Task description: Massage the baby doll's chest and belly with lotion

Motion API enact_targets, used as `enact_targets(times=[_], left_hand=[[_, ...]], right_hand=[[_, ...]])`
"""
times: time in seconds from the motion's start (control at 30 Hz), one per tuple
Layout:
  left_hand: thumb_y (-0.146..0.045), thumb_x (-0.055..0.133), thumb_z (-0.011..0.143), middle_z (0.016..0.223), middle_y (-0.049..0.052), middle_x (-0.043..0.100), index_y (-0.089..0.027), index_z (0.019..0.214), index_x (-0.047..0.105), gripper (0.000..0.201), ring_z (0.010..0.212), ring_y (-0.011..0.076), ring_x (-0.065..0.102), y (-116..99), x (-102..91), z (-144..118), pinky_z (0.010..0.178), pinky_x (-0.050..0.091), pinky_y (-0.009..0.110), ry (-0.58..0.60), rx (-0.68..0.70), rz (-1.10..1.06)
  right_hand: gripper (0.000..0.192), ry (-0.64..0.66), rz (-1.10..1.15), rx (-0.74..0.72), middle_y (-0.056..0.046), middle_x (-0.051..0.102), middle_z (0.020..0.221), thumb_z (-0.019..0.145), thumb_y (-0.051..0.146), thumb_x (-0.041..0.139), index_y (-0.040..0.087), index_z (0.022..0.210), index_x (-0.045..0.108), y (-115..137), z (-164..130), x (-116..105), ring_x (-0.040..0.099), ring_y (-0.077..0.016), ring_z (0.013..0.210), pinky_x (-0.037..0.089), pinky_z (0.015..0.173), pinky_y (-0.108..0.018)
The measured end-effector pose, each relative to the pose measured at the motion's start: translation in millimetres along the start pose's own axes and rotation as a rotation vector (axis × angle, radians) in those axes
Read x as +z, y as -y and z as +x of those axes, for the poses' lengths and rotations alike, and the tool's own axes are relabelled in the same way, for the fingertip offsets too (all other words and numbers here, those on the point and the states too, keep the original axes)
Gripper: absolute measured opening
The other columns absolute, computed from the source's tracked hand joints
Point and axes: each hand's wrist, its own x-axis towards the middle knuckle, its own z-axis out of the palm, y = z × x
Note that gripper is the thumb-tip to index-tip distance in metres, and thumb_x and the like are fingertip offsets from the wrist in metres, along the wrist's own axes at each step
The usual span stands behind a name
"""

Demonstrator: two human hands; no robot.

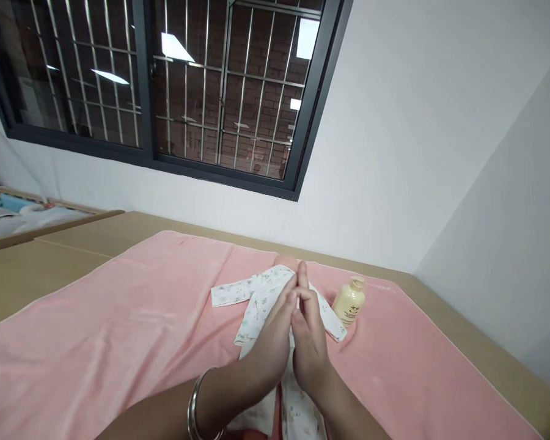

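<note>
My left hand (277, 333) and my right hand (310, 339) are pressed together, palm to palm, with fingers stretched out and pointing away from me. No object shows between them. A silver bangle (193, 406) circles my left wrist. Below and beyond the hands lies a baby-sized figure, its rounded head (285, 261) partly visible; whether it is a doll I cannot tell. It wears a white long-sleeved top (259, 299) with a small print and matching trousers (300, 409), partly hidden by my hands and arms. To the right stands a pale yellow bottle (349, 301), close to one sleeve.
A pink blanket (132, 318) with wrinkles on its left side covers much of the wooden surface (9, 275). At the far left is a wooden-edged bay (73, 221) with white and blue cloth. A white wall (371, 159) and a barred window (220, 91) rise behind.
</note>
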Motion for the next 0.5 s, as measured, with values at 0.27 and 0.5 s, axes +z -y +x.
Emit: enact_targets(times=[0.27, 0.5], left_hand=[[-0.037, 0.049, 0.091, 0.145, 0.001, 0.046, -0.027, 0.126, 0.058, 0.037, 0.142, 0.0225, 0.030, -30.9, -14.8, -15.3, 0.120, 0.023, 0.040, -0.047, 0.128, -0.146], [-0.036, 0.032, 0.096, 0.136, 0.007, 0.056, -0.018, 0.119, 0.063, 0.042, 0.139, 0.0216, 0.035, -68.3, -21.8, 0.4, 0.120, 0.023, 0.039, -0.176, 0.322, -0.145]], right_hand=[[0.057, 0.145, -0.317, -0.276, -0.007, 0.006, 0.160, 0.100, 0.040, 0.026, 0.023, 0.152, 0.012, 5.2, -10.6, 13.6, 0.003, -0.0301, 0.146, 0.014, 0.116, -0.061], [0.068, 0.334, -0.304, -0.252, -0.006, 0.014, 0.159, 0.099, 0.043, 0.031, 0.023, 0.153, -0.003, 22.2, -40.0, 27.8, 0.018, -0.0277, 0.144, 0.028, 0.116, -0.050]])
